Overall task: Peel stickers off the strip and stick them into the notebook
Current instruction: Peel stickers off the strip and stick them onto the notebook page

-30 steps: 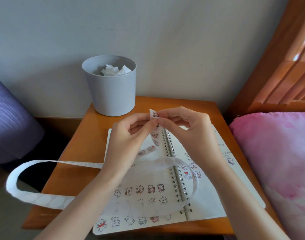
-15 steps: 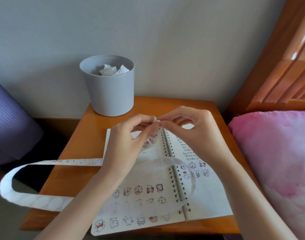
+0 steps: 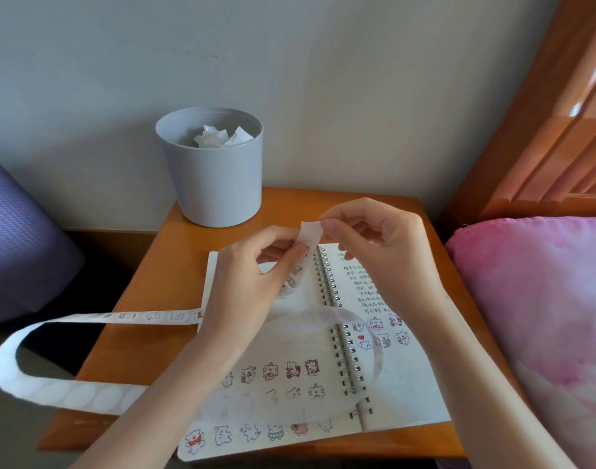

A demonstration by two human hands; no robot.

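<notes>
Above the notebook (image 3: 401, 384), both hands pinching the strip (image 3: 310, 232) (end upturned)

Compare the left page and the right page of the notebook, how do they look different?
The left page carries only rows of stickers; the right page has handwriting at the top with a small sticker cluster beneath. The strip loops across much of the left page and crosses only the inner edge of the right page. Both are white, lie flat on the table, and join at the spiral binding.

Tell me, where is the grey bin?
The grey bin stands at the table's back left corner, against the wall, just beyond the left hand.
</notes>
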